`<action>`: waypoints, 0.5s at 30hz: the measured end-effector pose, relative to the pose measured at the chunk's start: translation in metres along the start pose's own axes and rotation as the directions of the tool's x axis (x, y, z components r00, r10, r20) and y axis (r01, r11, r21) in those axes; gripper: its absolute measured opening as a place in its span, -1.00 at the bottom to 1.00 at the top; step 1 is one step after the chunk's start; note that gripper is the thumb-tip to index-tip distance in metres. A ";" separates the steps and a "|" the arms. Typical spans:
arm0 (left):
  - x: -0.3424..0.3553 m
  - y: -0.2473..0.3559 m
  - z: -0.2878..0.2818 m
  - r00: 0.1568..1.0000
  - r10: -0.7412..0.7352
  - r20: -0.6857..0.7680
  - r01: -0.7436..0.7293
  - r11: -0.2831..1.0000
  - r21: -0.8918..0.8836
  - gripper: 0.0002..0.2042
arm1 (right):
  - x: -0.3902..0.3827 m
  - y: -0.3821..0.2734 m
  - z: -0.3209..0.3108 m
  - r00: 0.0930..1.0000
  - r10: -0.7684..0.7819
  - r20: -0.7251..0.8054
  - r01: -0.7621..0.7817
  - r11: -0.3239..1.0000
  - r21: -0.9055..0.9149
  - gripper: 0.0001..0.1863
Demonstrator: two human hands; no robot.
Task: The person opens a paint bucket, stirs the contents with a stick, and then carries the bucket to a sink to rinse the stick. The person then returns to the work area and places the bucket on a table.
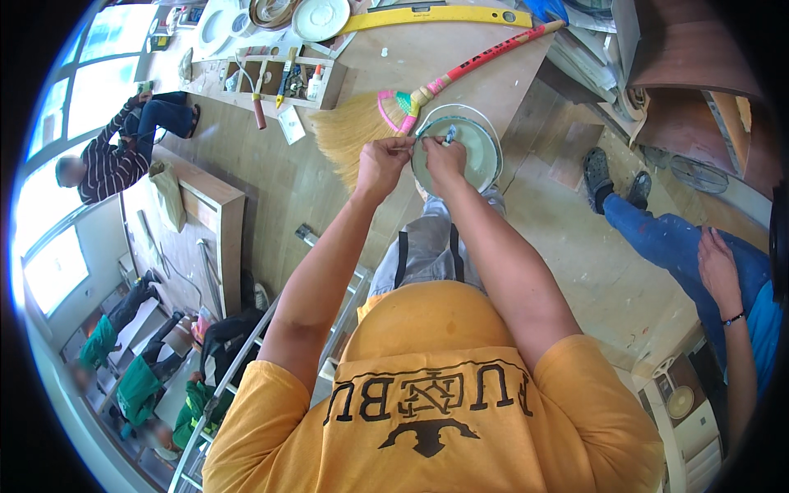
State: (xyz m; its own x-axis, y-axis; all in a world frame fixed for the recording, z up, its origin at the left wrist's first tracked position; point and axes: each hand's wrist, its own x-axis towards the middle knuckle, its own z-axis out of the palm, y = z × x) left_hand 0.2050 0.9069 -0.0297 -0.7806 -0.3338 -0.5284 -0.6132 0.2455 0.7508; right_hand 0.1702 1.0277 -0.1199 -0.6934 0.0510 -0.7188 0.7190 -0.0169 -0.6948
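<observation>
A round bucket (482, 176) with a wire handle stands in front of me, with something pale grey-green inside. My left hand (383, 167) is at its left edge, thumb and fingers pinched together on something thin and small that I cannot make out. Over the bucket's near left part, my right hand (444, 162) is closed, its fingertips close to the left hand's. A small bluish-white piece (450, 134) shows just beyond the right fingers; whether the hand grips it is unclear. Just past my left hand lies a straw broom (353, 141) with a red handle.
A worktable (370, 74) ahead bears a yellow spirit level (444, 16) and a wooden tray (330, 85) with brushes and a glue bottle. A person in blue trousers (670, 242) is at right, a ladder (246, 361) at left. Other people sit farther left.
</observation>
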 end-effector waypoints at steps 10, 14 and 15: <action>0.004 -0.010 0.000 0.999 0.017 0.027 -0.016 0.998 -0.057 -0.75 | -0.014 -0.012 -0.028 0.997 0.045 0.061 -0.054 0.986 0.160 -0.89; 0.002 -0.007 -0.001 1.000 0.021 0.005 -0.021 0.998 -0.055 -0.76 | -0.017 -0.012 -0.017 0.999 0.014 0.041 -0.020 0.986 0.163 -0.84; 0.000 -0.006 -0.002 1.000 0.024 -0.012 -0.025 0.999 -0.035 -0.77 | -0.016 -0.011 -0.016 1.000 -0.003 0.022 0.000 0.988 0.156 -0.82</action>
State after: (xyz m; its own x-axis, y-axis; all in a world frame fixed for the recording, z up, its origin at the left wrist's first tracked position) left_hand 0.2089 0.9042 -0.0333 -0.7938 -0.3385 -0.5052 -0.5891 0.2218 0.7770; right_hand 0.1740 1.0430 -0.1004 -0.6966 0.0291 -0.7169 0.7029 -0.1728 -0.6900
